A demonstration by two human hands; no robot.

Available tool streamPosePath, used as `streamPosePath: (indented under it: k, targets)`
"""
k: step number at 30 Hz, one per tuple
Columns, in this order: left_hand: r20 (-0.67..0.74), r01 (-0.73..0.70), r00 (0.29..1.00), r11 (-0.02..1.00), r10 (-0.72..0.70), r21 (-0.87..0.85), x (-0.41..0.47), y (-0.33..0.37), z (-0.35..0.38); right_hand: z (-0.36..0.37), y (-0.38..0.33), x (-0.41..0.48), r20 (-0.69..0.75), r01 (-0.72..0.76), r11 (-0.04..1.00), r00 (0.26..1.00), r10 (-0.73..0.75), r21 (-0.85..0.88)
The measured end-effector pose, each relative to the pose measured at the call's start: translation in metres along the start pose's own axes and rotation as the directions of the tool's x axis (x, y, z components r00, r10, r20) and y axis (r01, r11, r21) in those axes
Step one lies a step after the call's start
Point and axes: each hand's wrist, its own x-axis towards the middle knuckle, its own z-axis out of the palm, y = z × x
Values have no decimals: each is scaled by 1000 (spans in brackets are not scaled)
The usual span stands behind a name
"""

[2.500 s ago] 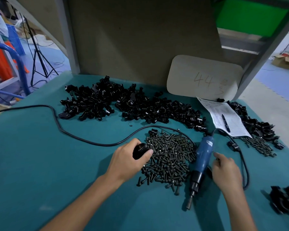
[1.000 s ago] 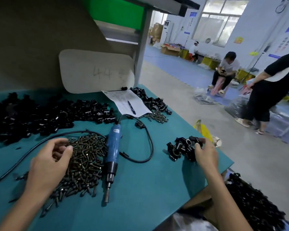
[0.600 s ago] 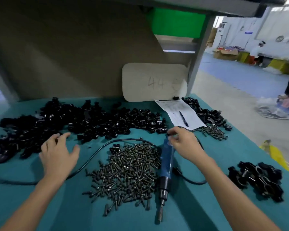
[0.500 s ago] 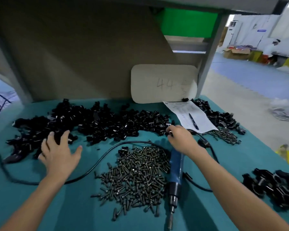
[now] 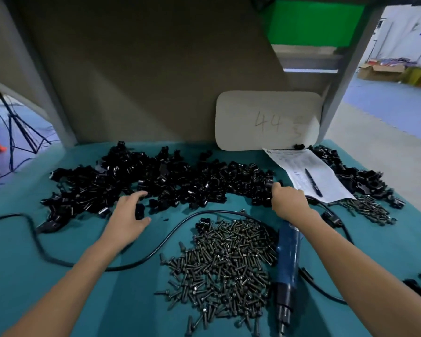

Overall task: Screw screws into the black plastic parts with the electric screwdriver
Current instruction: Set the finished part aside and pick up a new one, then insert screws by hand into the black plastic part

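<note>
As both hands reach the parts (image 5: 170, 183), L hand (image 5: 128, 216) open, R hand (image 5: 289, 203) grip unclear; light, stiff pcs, pinch by body.

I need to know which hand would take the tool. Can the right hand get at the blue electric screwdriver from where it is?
Probably yes. The right hand is at the black parts pile, and the blue electric screwdriver lies uncovered just under that wrist, with nothing on top.

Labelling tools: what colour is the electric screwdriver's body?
Blue plastic electric screwdriver, black nose; head view.
</note>
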Motion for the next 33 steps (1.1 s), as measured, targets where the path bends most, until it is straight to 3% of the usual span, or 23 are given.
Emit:
streamPosePath:
  k: [2, 3, 4, 5, 6, 7, 8, 9, 11, 14, 19, 23, 28, 31, 33]
  targets:
    - [-31, 33, 999, 999, -32, 17, -7, -1, 3, -7, 2, -6, -113, -4, 991, 993, 19, 134]
    - [-59, 49, 997, 997, -46, 56, -10, -3, 3, -12, 3, -11, -139, -12, 957, 989, 54, 289]
    - [-80, 61, 995, 995, -55, 76, -13, -3, 2, -17, 1, -18, -125, -21, 856, 987, 99, 516]
    - [-93, 68, 994, 996, -62, 60, -17, -3, 0, -22, -1, -28, -63, -39, 648, 989, 133, 761]
    - [-101, 68, 993, 998, -66, 16, -22, -1, -1, -27, -5, -40, 23, -63, 347, 993, 117, 936]
    - [-106, 58, 992, 997, -63, -47, -27, 3, -3, -31, -10, -55, 85, -86, 36, 995, 42, 996]
    - [-104, 43, 993, 991, -57, -127, -32, 8, -4, -33, -16, -72, 103, -112, -198, 993, -53, 974]
    - [-93, 25, 995, 973, -47, -228, -38, 15, -5, -32, -21, -88, 99, -138, -344, 987, -129, 929]
    - [-40, 22, 998, 865, -49, -501, -50, 35, -5, -28, -32, -118, 91, -191, -473, 970, -226, 860]
    - [112, 92, 994, 705, -17, -704, -73, 62, -3, -19, -49, -153, 82, -215, -519, 960, -267, 827]
    - [197, 14, 974, 834, 114, -552, -101, 81, 7, -14, -68, -179, 92, -164, -371, 974, -205, 914]
    - [214, -13, 968, 872, 134, -489, -117, 85, 14, -17, -71, -173, 122, -180, -410, 979, -164, 894]
    - [235, 62, 961, 718, 143, -693, -131, 88, 17, -19, -72, -159, 93, -184, -383, 965, -245, 905]
    - [270, 92, 960, 821, 77, -564, -135, 90, 21, -16, -75, -153, 59, -176, -416, 958, -280, 892]
    - [283, 138, 959, 819, 31, -557, -136, 90, 22, -11, -77, -152, 37, -175, -448, 953, -301, 877]
